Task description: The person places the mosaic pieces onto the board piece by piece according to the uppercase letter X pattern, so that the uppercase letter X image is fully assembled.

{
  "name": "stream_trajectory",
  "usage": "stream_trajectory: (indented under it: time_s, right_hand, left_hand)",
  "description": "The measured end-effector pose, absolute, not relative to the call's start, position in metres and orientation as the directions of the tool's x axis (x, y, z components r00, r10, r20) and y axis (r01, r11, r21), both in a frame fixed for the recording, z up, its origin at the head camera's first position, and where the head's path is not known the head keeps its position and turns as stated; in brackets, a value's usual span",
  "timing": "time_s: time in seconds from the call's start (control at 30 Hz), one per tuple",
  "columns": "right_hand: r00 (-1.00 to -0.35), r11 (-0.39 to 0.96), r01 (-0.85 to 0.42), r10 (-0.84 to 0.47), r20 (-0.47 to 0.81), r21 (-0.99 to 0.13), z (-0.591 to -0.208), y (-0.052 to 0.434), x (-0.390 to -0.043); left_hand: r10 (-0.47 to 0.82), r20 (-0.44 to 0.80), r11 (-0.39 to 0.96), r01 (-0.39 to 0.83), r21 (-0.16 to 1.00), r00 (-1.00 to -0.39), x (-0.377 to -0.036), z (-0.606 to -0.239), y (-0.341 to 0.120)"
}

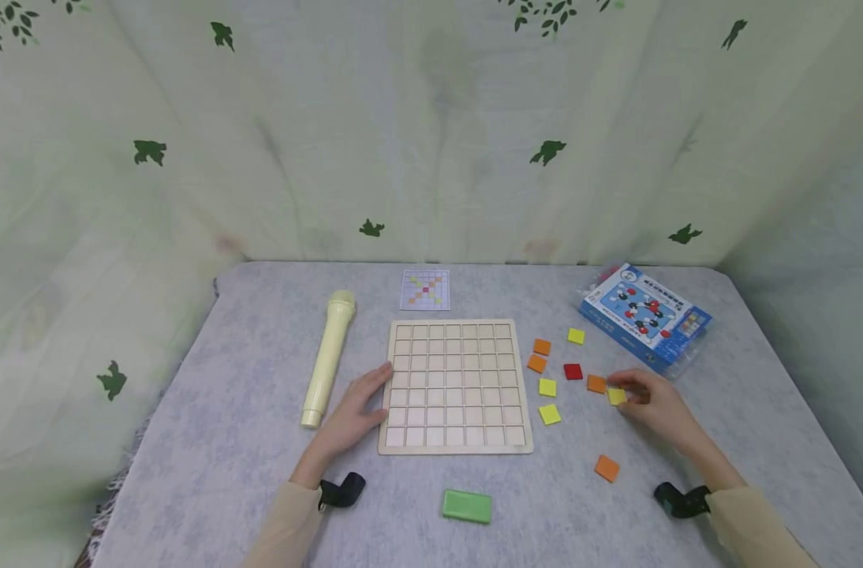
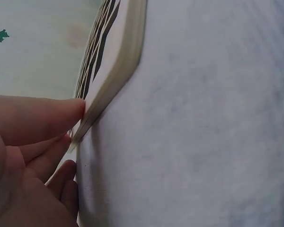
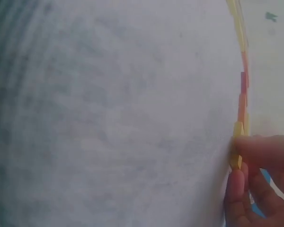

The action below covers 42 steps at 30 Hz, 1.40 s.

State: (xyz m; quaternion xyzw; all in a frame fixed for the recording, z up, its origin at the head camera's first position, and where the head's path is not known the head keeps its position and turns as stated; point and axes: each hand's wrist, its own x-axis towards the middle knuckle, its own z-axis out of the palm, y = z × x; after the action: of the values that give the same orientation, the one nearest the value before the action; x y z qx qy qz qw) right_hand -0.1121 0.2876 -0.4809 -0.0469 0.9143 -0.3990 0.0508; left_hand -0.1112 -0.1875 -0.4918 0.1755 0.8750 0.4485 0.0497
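A yellow tile (image 1: pixel 617 396) is pinched by the right hand (image 1: pixel 655 406); judged light, stiff, best taken by its edges. The wooden grid board (image 1: pixel 454 386) is steadied by the flat, spread left hand (image 1: pixel 353 414).

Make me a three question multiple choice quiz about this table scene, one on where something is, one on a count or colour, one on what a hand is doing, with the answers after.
1. Where does the green block lie?
A. On the near side of the wooden grid board, toward the person
B. On top of the blue box
C. Inside the grid

2. How many red tiles lie on the table?
A. Three
B. One
C. None

3. What is the right hand doing?
A. Lying flat on the blue box
B. Gripping the cream cylinder
C. Pinching a yellow tile

Answers:
1. A, since the head view shows it between the board's near edge and the person.
2. B, since a single red tile sits among orange and yellow ones.
3. C, since the fingertips close on the yellow square, seen also in the right wrist view.
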Motion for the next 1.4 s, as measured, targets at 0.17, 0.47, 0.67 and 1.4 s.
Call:
stream_trajectory:
  time_s: [0.17, 0.47, 0.67, 1.4]
  right_hand:
    - [-0.99, 0.719, -0.053, -0.127, -0.057, -0.693, -0.48, 0.288, -0.115]
    - [-0.982, 0.677, -0.093, -0.184, -0.045, -0.73, -0.465, 0.274, -0.131]
    - [-0.956, 0.593, -0.192, -0.294, 0.012, -0.782, -0.445, 0.231, -0.154]
    - [-0.813, 0.522, -0.44, -0.576, 0.078, -0.731, -0.465, 0.039, -0.228]
  left_hand:
    - [0.388, 0.081, 0.552, 0.302, 0.777, -0.918, -0.111, -0.492, -0.188]
    - [0.4, 0.053, 0.563, 0.291, 0.773, -0.915, -0.111, -0.489, -0.188]
    - [0.413, 0.047, 0.566, 0.297, 0.769, -0.909, -0.112, -0.489, -0.188]
    - [0.434, 0.068, 0.562, 0.329, 0.759, -0.898, -0.112, -0.488, -0.191]
